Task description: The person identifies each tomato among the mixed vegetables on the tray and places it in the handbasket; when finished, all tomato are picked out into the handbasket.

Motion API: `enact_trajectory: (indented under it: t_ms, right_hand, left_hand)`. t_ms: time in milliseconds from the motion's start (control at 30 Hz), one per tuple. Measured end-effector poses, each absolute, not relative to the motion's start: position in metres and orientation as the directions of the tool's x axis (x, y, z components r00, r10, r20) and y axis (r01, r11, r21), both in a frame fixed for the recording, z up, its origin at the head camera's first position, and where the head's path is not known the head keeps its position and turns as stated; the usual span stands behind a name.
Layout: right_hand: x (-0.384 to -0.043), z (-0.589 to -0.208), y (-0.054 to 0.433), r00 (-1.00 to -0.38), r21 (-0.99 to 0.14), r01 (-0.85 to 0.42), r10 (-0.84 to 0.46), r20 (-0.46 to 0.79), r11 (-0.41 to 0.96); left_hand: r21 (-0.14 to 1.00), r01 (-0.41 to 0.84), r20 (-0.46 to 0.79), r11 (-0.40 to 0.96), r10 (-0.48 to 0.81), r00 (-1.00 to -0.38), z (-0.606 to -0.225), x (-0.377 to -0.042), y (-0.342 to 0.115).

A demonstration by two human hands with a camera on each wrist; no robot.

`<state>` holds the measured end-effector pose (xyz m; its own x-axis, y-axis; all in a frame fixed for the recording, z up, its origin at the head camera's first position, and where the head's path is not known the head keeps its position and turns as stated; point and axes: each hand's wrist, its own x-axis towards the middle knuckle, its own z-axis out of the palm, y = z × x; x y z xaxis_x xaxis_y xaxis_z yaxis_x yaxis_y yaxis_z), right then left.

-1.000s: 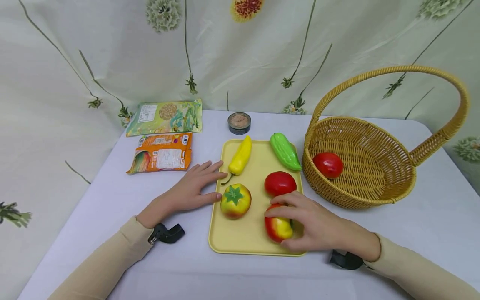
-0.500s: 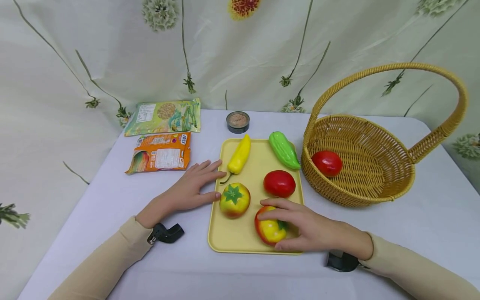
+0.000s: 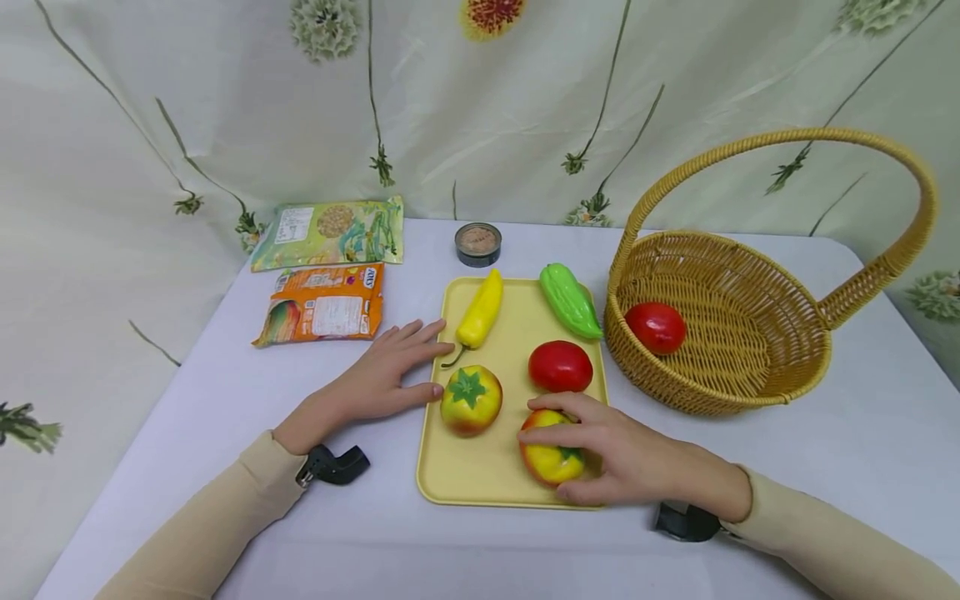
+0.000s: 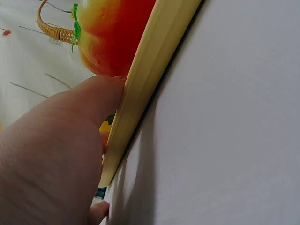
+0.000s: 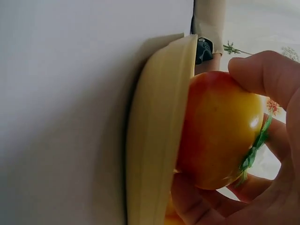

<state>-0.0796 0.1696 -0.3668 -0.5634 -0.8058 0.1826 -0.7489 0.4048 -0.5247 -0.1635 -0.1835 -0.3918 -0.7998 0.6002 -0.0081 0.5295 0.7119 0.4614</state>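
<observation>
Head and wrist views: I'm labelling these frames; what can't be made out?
Head: part of the gripped fruit, hidden by the right hand.
Head: print on the tin, too small to read.
Left wrist: part of the fruit by the left hand, past the top edge.
Right wrist: one end of the tray, past the bottom edge.

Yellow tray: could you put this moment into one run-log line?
Right grip: holds red-yellow fruit | left grip: touches edge of yellow tray | basket: one red fruit inside

Gripped fruit (image 3: 547, 464) partly hidden by right hand (image 3: 626, 454)
</observation>
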Motion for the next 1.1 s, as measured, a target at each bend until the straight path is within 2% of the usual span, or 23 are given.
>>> enact_trajectory:
  t_ms: [67,400,600,1100]
  right_hand:
    - [-0.0798,-0.3666,0.1702,-0.561,-0.517,-0.755,-0.805,0.190,0.404]
    - [-0.0828,-0.3691,0.1703,-0.564,-0.635,-0.686,-0.812,0.154,0.356]
    - [-0.0836,-0.3695,0.1705,-0.569,-0.636,-0.678,-0.811,0.137,0.368]
    - [-0.0864,-0.3705,0.1710,-0.533,-0.636,-0.701,-0.829,0.169,0.322]
  left_hand:
    - [0.460,0.530,-0.008,0.712,0.601,-0.799,-0.3911,-0.1637,-0.1832]
    - [0.461,0.533,-0.001,0.709,0.601,-0.799,-0.3890,-0.1634,-0.1829]
    - [0.461,0.535,0.002,0.708,0.602,-0.799,-0.3890,-0.1635,-0.1831]
    - [0.461,0.528,-0.004,0.713,0.596,-0.803,-0.3911,-0.1632,-0.1830]
